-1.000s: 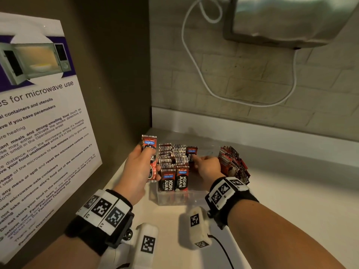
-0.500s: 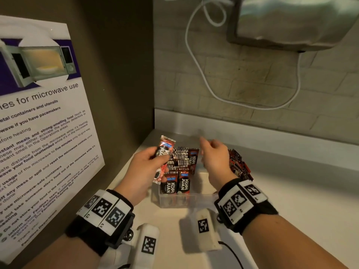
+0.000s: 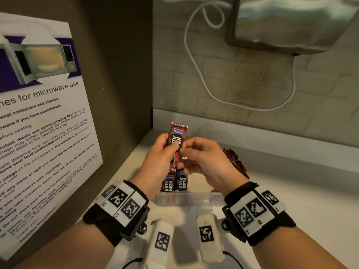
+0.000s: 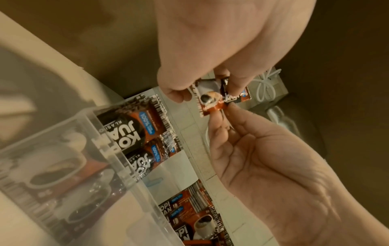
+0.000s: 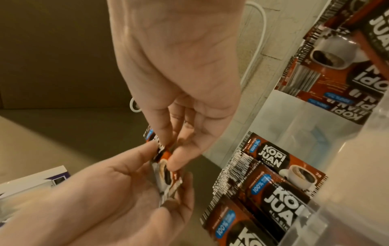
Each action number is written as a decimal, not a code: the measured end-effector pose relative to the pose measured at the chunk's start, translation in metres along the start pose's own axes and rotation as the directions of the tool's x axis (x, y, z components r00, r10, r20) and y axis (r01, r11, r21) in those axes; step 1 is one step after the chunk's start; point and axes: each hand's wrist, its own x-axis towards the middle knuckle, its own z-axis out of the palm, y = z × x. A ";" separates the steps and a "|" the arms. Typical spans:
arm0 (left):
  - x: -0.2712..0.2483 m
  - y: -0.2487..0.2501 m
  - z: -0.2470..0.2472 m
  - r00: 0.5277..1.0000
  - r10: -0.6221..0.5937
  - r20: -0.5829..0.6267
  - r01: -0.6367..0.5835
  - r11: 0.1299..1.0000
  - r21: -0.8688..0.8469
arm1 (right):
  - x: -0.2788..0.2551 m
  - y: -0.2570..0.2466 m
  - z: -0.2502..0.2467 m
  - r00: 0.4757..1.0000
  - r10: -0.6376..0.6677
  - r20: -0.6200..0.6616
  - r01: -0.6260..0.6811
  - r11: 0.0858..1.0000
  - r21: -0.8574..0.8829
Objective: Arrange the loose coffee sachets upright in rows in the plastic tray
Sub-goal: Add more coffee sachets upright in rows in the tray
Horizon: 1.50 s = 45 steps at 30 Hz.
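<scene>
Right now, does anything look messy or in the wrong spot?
Yes. A heap of coffee sachets lies jumbled on the counter right of the plastic tray, not standing in rows. One more sachet is out too, pinched between the left hand and right hand.

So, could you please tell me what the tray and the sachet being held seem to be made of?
The tray looks like clear, rigid plastic with a glossy finish: the standing sachets show through its wall. The held sachet, between left hand and right hand, looks like printed foil or plastic film, shiny and creased; which one cannot be told.
</scene>
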 end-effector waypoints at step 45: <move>-0.001 -0.061 -0.037 0.920 -0.391 -0.026 0.386 0.892 0.234 | 0.071 0.092 -0.033 0.826 0.148 -0.544 -0.418 0.808 -0.415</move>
